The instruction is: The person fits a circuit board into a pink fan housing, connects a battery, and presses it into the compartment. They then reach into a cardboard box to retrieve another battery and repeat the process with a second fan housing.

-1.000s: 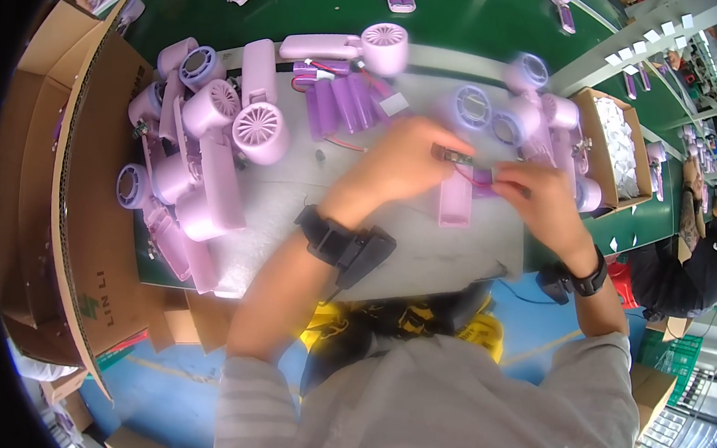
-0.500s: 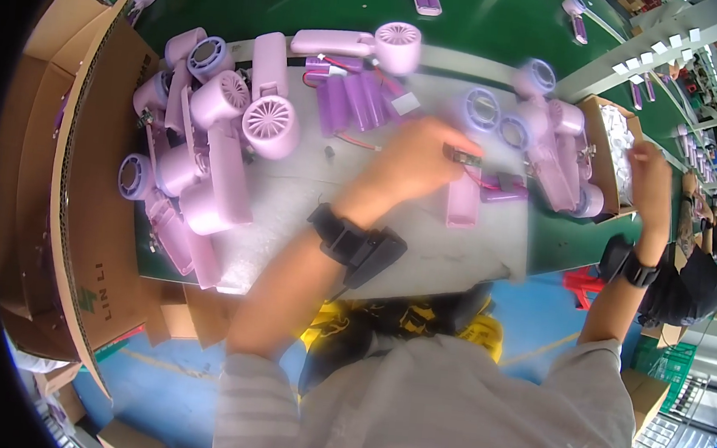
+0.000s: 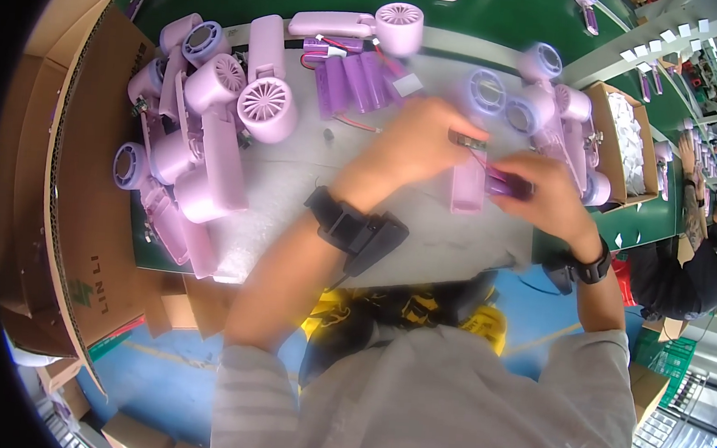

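Observation:
My left hand [image 3: 421,140] is closed around the neck of a pink handheld fan [image 3: 468,191], whose opened handle points toward me. A small circuit board [image 3: 466,140] shows beside its fingertips. From there thin red wires run to a purple battery cell [image 3: 509,184] just right of the handle. My right hand [image 3: 549,194] has its fingers closed on this cell; whether anything else is in them is hidden. The fan's lavender ring head [image 3: 485,92] is blurred. Beyond my left hand several purple battery cells [image 3: 358,83] with wires and white connectors lie on the pale work mat [image 3: 305,245].
Pink fans [image 3: 212,143] are heaped at the left, beside a large cardboard box [image 3: 98,176]. More fans [image 3: 548,104] lie at the right, next to a small carton [image 3: 595,108] of white pieces [image 3: 626,141]. A grey metal post [image 3: 638,52] rises behind. A co-worker [image 3: 705,263] sits far right.
My right hand has come left from the carton of white pieces and now grips the battery cell. My left hand keeps hold of the fan in nearly the same place.

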Available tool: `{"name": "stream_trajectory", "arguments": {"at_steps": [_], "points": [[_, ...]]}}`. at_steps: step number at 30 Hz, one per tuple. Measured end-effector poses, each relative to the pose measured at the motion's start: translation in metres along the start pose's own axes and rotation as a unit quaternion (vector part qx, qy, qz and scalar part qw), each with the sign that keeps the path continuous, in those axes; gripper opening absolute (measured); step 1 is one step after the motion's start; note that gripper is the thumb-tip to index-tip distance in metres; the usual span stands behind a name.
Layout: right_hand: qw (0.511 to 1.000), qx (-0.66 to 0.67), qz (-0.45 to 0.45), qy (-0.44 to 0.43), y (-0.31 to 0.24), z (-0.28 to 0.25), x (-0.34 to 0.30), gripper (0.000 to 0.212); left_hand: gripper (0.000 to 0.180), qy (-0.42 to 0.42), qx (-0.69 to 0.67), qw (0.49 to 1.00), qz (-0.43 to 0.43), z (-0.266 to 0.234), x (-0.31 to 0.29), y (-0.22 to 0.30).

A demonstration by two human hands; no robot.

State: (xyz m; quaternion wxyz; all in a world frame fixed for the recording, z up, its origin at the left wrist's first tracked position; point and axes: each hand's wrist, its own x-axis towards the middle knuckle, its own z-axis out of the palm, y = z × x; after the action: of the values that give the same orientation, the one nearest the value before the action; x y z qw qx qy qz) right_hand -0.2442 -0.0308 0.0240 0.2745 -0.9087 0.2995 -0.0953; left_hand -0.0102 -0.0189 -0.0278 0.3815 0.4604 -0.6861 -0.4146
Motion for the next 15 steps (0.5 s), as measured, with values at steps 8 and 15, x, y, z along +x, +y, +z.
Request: {"name": "stream_trajectory", "arguments": {"at_steps": [8,15], "points": [[0.8,0.532,0.263,-0.086,0.007,0.0,-0.017,0.054,0.034,0.01,0.004,1.0,0.021,0.002,-0.001,0.0],[0.771,0.608,0.179,-0.06,-0.016,-0.003,-0.02,0.088,0.032,0.005,0.023,0.999,0.03,0.002,-0.001,0.002]]}}
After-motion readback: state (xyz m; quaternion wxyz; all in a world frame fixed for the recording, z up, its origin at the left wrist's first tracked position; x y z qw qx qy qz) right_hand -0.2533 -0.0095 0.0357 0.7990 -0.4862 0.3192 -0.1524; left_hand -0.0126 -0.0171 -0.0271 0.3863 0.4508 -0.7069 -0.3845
